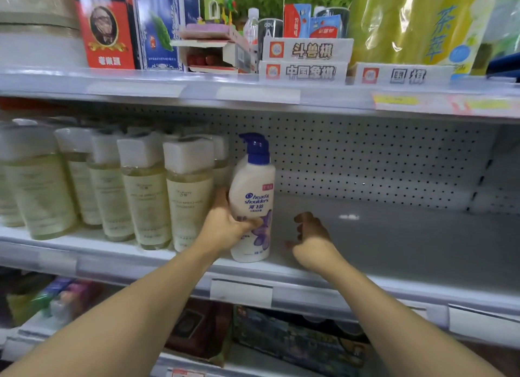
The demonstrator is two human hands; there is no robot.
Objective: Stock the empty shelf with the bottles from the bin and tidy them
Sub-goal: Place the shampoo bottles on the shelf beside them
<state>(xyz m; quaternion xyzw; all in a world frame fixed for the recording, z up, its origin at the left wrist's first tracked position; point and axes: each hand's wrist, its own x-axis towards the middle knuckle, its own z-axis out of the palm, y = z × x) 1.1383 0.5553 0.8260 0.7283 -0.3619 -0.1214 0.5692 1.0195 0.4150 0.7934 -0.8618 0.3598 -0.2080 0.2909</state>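
A white plastic shampoo bottle with a dark blue pump top and a purple flower on its label (251,199) stands upright near the middle of the frame, on the front part of the grey metal middle shelf (394,236). The left hand (225,224) grips it low on its left side, thumb across the label and fingers curled behind. The bottle sits just beside a row of clear bottles of pale yellow liquid with square white caps (146,191), which fills the left half of the same shelf. The right hand (312,240) hovers just right of the bottle, apart from it, fingers loosely curled and holding nothing. Behind it the shelf's white perforated back panel (380,157) runs to the right edge. In the upper part of the frame the shelf above carries a red box (105,28), white game boxes with black lettering (306,59) and a yellow-green plastic packet (416,22). A blank white price tag (241,292) hangs on the shelf's front rail at lower centre
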